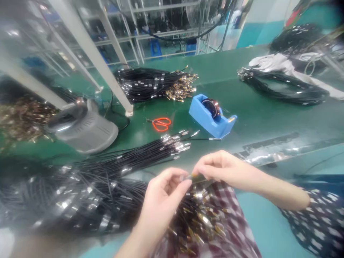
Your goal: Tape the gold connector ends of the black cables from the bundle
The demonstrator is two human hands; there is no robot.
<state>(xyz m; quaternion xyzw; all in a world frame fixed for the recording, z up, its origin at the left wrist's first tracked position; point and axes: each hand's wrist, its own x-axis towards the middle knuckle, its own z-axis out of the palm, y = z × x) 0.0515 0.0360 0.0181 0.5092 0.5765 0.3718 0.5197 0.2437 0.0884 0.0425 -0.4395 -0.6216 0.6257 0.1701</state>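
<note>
My left hand (161, 200) and my right hand (217, 166) meet low in the middle of the view. Both pinch the same small gold-tipped cable end (194, 176) between thumb and fingers. Under them, on my lap, lies a bunch of black cables with gold connectors (204, 218) on a checked cloth (231, 229). To the left spreads a large bundle of black cables with silver ferrules (113, 172), their ends fanned out toward the table's middle.
On the green table (258, 107) stand a blue tape dispenser (212, 114), orange-handled scissors (161, 123) and a grey machine base (83, 129). More cable coils lie at the back (156, 84) and at the right (282, 86). White frame posts (91, 53) rise at the left.
</note>
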